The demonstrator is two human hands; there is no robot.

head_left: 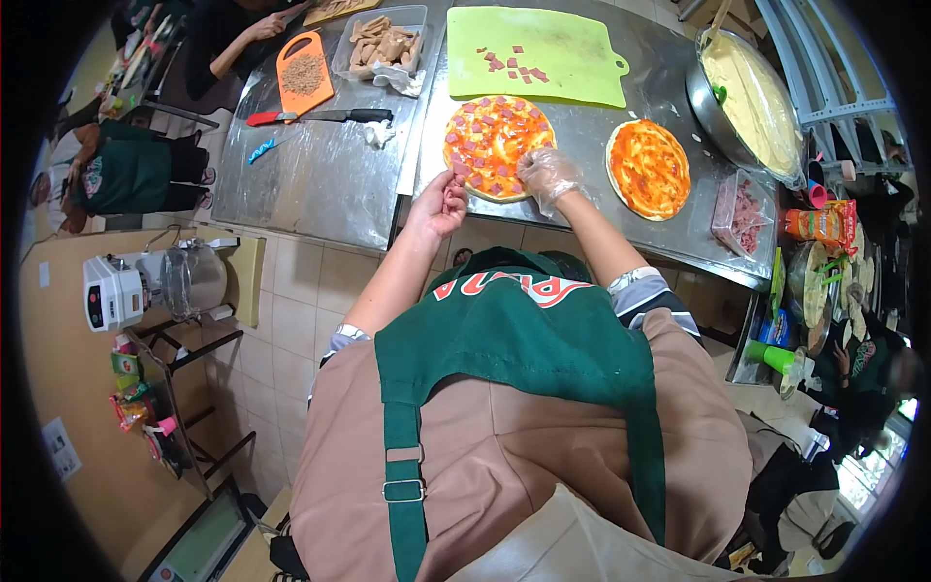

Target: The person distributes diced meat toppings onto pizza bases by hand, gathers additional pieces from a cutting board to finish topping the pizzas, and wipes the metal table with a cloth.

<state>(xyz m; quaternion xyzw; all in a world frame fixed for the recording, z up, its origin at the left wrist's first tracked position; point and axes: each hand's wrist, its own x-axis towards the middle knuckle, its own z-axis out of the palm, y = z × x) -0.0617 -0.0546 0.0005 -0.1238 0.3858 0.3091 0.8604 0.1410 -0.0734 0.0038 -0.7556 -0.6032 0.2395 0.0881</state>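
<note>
Centrally, a round pizza (pixel 497 145) spread with orange-red sauce and pink squares lies on the metal table (pixel 582 131), near its front edge. The bare left hand (pixel 442 202) pinches a few pink pieces (pixel 460 170) at the pizza's left edge; the right hand (pixel 550 177), in a clear glove, has its fingertips gathered down at the topping, and whether they grip a piece cannot be told. Just beyond lies a green cutting board (pixel 572 58) bearing loose pink squares (pixel 513 65). To the right is a second pizza (pixel 649 169), showing sauce only, and past it a clear box (pixel 732 241) of pink bits. Behind these stands a metal bowl (pixel 694 95) holding a pale yellow mass (pixel 745 97) under plastic film. On the left-hand table, a clear tub (pixel 343 53) contains brown pieces (pixel 384 41); beside it, an orange board (pixel 312 103) carries brown crumbs (pixel 304 74). A black-handled knife (pixel 370 114) lies between that tub and the near edge. Another person's hand (pixel 262 28) is near the orange board.
</note>
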